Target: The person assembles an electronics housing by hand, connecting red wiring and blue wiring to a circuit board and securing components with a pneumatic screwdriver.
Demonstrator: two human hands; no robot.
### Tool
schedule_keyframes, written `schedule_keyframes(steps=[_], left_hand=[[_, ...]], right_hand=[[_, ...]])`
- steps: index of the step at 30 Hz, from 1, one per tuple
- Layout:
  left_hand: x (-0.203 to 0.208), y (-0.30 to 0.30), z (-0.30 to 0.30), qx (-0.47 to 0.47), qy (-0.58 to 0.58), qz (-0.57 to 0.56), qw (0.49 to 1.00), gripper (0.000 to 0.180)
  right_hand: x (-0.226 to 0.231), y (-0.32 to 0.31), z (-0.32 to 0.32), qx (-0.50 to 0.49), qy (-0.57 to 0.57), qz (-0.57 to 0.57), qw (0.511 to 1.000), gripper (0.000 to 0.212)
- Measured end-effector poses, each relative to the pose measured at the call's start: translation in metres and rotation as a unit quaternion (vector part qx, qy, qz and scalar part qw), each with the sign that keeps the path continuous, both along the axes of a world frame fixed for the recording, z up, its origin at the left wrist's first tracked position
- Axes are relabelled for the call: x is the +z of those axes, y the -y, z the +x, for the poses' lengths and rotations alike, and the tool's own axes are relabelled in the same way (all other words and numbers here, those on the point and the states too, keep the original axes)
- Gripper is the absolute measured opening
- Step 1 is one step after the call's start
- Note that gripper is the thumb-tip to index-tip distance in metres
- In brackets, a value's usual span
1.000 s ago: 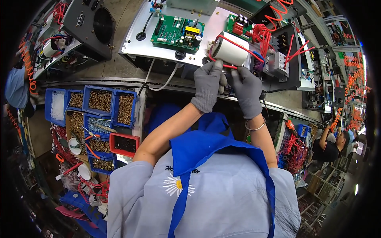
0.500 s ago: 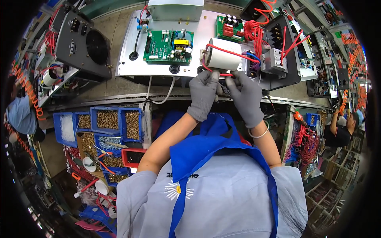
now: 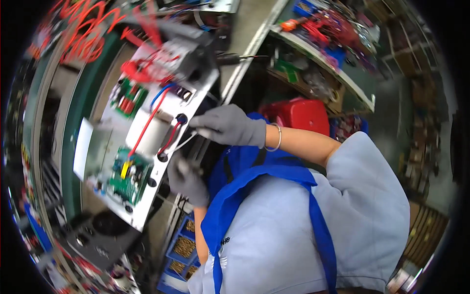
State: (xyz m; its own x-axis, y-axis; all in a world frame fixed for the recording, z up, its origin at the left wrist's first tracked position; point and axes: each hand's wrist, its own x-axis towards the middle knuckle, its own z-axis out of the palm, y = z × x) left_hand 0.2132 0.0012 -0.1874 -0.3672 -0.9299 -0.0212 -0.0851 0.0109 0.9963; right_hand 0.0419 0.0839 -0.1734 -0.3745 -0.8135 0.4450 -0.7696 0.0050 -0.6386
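Note:
My gloved right hand point(image 3: 225, 126) is at the edge of a white metal panel point(image 3: 139, 215), its fingers pinched on a thin white strip point(image 3: 186, 140) that looks like a cable tie. The strip runs towards a red wire point(image 3: 169, 139), which loops between two round holes in the panel. Beside it lies a white cylinder point(image 3: 151, 133) with another red wire across it. My gloved left hand point(image 3: 187, 181) is just below the panel's edge, its fingers smeared by motion. Further along the panel sits a green circuit board point(image 3: 128, 180) with a yellow part.
A grey metal block with red wires point(image 3: 183, 61) stands at the panel's far end, near a smaller green board point(image 3: 128, 98). Blue bins of brass pieces point(image 3: 184, 246) are at the lower left. A red stool-like object point(image 3: 306, 117) stands under the bench. Coiled orange hoses point(image 3: 93, 29) hang at upper left.
The whole view has swung round, so the bench now slants across the left side. My hands have moved apart, the right one pulled to the strip's end.

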Motion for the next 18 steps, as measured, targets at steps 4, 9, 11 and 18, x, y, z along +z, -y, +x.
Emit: schedule_keyframes(steps=[4,9,11,18], left_hand=[[-0.036,0.005,0.068,-0.015,0.206,0.108,0.973,0.024],[-0.046,0.034,0.126,-0.019,0.43,0.119,0.895,0.038],[-0.021,0.021,0.101,0.038,0.316,0.148,0.936,0.027],[-0.122,0.163,0.317,0.1,0.329,-0.017,0.939,0.018]], right_hand=[[-0.065,-0.093,-0.067,-0.121,0.094,0.152,0.977,0.024],[-0.234,-0.294,-0.171,-0.382,0.149,0.4,0.82,0.034],[-0.29,-0.373,-0.196,-0.41,0.241,0.57,0.67,0.059],[-0.325,-0.438,-0.216,-0.49,0.384,0.513,0.591,0.091]])
